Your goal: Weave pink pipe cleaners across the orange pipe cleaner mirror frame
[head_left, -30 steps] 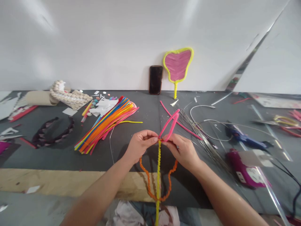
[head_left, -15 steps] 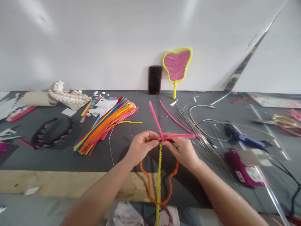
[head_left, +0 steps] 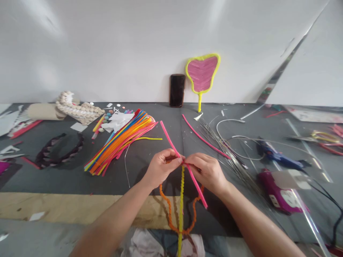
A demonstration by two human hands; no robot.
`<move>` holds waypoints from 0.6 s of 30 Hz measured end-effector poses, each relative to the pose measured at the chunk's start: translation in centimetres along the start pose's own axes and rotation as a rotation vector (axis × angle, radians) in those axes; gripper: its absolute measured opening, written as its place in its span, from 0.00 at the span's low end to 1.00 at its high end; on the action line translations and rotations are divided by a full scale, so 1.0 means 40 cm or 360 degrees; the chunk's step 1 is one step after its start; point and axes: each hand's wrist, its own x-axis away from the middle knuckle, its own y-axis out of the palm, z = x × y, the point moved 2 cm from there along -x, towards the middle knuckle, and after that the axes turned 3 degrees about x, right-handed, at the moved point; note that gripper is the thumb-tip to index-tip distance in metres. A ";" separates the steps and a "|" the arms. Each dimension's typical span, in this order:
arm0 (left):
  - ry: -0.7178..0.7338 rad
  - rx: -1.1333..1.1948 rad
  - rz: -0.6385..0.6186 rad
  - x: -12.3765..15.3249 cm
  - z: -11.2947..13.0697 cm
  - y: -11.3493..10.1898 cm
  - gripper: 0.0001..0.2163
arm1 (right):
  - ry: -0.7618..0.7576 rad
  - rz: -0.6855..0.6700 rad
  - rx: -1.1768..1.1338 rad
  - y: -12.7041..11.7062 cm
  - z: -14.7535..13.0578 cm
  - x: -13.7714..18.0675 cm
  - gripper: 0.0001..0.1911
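My left hand (head_left: 162,167) and my right hand (head_left: 207,171) pinch together at the top of an orange pipe-cleaner frame (head_left: 169,210) with a yellow twisted stem (head_left: 181,200) running down its middle. A pink pipe cleaner (head_left: 184,165) crosses that top point. One end points up left over the dark table, the other slants down right under my right hand. Both hands are closed on the pink pipe cleaner where it meets the frame.
A fan of coloured pipe cleaners (head_left: 122,141) lies to the left. Thin wires (head_left: 227,150), a blue glue gun (head_left: 278,157) and a magenta tool (head_left: 280,194) lie to the right. A phone (head_left: 177,90) and a pink heart-shaped fan (head_left: 202,75) lean on the wall. A loose pink pipe cleaner (head_left: 203,140) lies behind my hands.
The pink pipe cleaner was a folded loop pointing up right; its two ends spread apart, and one end has swung down to the right under my right hand.
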 end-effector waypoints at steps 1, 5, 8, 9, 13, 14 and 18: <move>-0.0027 0.0011 0.0026 -0.001 -0.002 -0.001 0.08 | -0.0018 0.0001 0.0016 -0.001 0.001 0.002 0.08; -0.0119 0.0088 0.0124 -0.003 -0.006 -0.005 0.06 | -0.0132 -0.0013 0.0055 -0.002 0.008 0.009 0.09; -0.0177 0.0185 0.0187 -0.005 -0.008 -0.007 0.05 | -0.0220 -0.0042 0.0023 -0.001 0.013 0.011 0.09; -0.0193 0.0217 0.0202 -0.006 -0.009 -0.007 0.05 | -0.0234 -0.0046 0.0014 -0.001 0.015 0.012 0.08; -0.0240 0.0313 0.0213 -0.008 -0.011 -0.009 0.07 | -0.0248 -0.0065 -0.0022 -0.007 0.018 0.010 0.08; -0.0249 0.0328 0.0213 -0.008 -0.011 -0.010 0.07 | -0.0250 -0.0069 -0.0031 -0.008 0.018 0.009 0.09; -0.0272 0.0350 0.0197 -0.008 -0.010 -0.012 0.08 | -0.0249 -0.0074 -0.0051 -0.010 0.017 0.008 0.09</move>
